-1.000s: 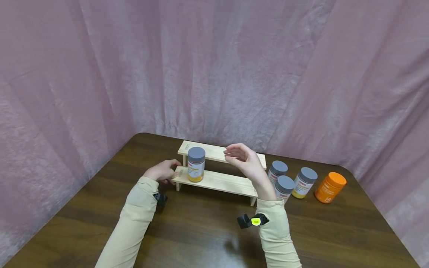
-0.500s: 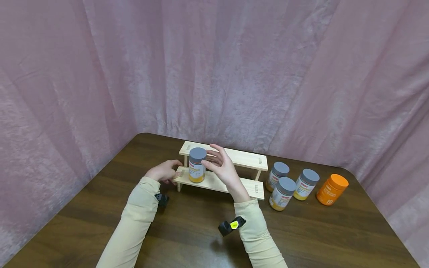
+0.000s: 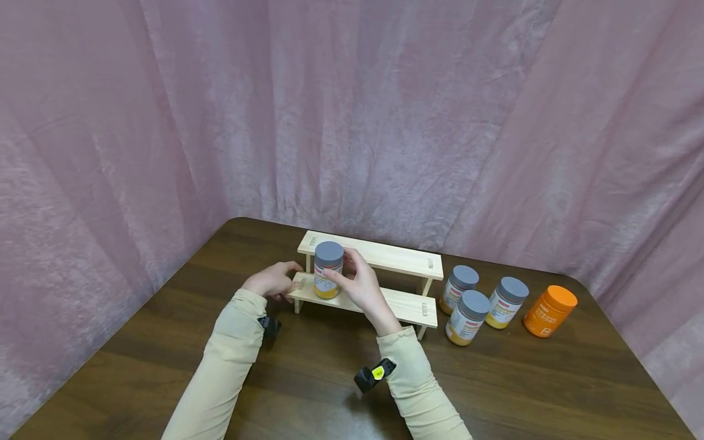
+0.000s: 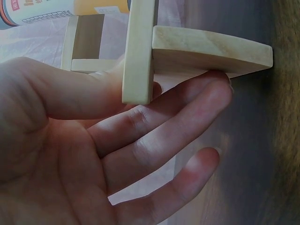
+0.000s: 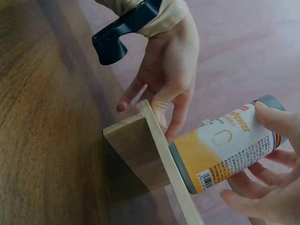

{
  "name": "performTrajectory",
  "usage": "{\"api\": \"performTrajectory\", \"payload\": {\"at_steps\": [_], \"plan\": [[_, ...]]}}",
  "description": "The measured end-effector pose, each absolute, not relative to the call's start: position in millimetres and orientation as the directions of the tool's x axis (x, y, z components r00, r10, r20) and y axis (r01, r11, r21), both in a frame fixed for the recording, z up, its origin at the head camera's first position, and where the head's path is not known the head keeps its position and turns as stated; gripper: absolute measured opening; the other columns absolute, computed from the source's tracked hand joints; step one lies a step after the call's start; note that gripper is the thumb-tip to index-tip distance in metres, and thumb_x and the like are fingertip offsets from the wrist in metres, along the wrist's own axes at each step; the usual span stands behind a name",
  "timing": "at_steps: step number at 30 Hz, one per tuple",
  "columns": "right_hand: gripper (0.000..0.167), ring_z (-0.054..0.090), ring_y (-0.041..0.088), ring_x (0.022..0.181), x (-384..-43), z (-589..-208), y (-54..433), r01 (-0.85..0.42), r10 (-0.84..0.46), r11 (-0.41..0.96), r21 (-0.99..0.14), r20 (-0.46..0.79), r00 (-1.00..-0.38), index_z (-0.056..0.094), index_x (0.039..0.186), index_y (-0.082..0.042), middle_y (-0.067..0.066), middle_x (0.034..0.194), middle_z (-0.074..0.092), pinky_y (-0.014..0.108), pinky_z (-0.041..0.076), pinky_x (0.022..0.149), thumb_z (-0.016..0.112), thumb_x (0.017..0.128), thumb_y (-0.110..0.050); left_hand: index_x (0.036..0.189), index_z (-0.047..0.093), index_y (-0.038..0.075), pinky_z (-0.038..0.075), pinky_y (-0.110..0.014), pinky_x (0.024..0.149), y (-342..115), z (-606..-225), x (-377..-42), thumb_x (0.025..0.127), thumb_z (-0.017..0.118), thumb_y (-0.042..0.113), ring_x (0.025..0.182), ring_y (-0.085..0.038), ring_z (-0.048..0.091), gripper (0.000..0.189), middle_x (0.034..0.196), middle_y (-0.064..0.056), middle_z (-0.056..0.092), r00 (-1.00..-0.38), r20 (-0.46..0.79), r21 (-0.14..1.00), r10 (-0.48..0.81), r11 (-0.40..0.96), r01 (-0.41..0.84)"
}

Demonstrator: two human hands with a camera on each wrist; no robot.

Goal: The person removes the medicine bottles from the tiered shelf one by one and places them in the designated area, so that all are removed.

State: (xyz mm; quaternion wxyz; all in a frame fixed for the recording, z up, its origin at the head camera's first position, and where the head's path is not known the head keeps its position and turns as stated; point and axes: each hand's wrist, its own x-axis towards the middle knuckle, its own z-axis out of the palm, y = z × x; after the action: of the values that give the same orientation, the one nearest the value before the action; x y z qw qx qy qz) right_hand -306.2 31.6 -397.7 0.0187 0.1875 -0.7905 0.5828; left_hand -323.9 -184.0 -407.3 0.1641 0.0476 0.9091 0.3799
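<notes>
A two-tier pale wooden shelf rack (image 3: 404, 300) stands on the table. My left hand (image 3: 271, 281) holds the left end of its lower board. In the left wrist view, the thumb lies over the board (image 4: 138, 56) and the fingers reach beneath it, against the leg (image 4: 211, 47). Upright on that board near its left end is a supplement jar (image 3: 327, 282) with a grey lid and a white-and-yellow label. My right hand (image 3: 360, 286) grips this jar from the right; in the right wrist view, its thumb is on the jar near the lid, with fingers behind.
Right of the rack stand three similar grey-lidded jars, including a front one (image 3: 466, 319), a back one (image 3: 458, 287) and a right one (image 3: 505, 304). Farther right is an orange jar (image 3: 549, 313). A pink curtain (image 3: 352, 122) hangs behind the dark wooden table (image 3: 308, 379).
My right hand has moved left from above the rack's right half to the jar and closed round it. My left hand keeps its hold on the rack. The view has shifted slightly.
</notes>
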Motion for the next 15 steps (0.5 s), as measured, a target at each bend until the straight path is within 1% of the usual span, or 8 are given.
{"api": "performTrajectory", "payload": {"at_steps": [7,10,15], "plan": [[0.051,0.063,0.035,0.115,-305.0,-392.0,38.2,-0.341,-0.292,0.219,-0.914,0.272,-0.917,0.053,0.133,-0.009,0.019,0.127,0.062,0.049,0.046,0.1,0.073,0.086,-0.016,0.137,0.044,0.0,0.048,-0.027,0.056,-180.7,-406.3,-327.3,0.095,0.052,0.01,0.07,-0.02,0.072,0.043,0.095,-0.021,0.069,-0.944,-0.25,0.704,0.216,0.71,-0.024],[0.05,0.063,0.034,0.115,-302.5,-387.2,43.3,-0.356,-0.292,0.235,-0.904,0.283,-0.913,0.052,0.133,-0.008,0.019,0.127,0.062,0.048,0.047,0.099,0.072,0.087,-0.017,0.137,0.044,-0.001,0.048,-0.027,0.056,-179.8,-406.8,-327.6,0.096,0.052,0.009,0.07,-0.02,0.072,0.043,0.095,-0.023,0.069,-0.943,-0.246,0.702,0.225,0.712,-0.013],[0.051,0.063,0.034,0.115,-296.7,-373.1,54.8,-0.346,-0.274,0.243,-0.906,0.278,-0.921,0.051,0.136,-0.013,0.015,0.131,0.059,0.047,0.049,0.096,0.071,0.089,-0.02,0.136,0.044,-0.002,0.049,-0.028,0.057,-181.2,-407.7,-327.9,0.097,0.053,0.01,0.071,-0.023,0.073,0.042,0.099,-0.025,0.068,-0.944,-0.235,0.698,0.231,0.716,0.001]]}}
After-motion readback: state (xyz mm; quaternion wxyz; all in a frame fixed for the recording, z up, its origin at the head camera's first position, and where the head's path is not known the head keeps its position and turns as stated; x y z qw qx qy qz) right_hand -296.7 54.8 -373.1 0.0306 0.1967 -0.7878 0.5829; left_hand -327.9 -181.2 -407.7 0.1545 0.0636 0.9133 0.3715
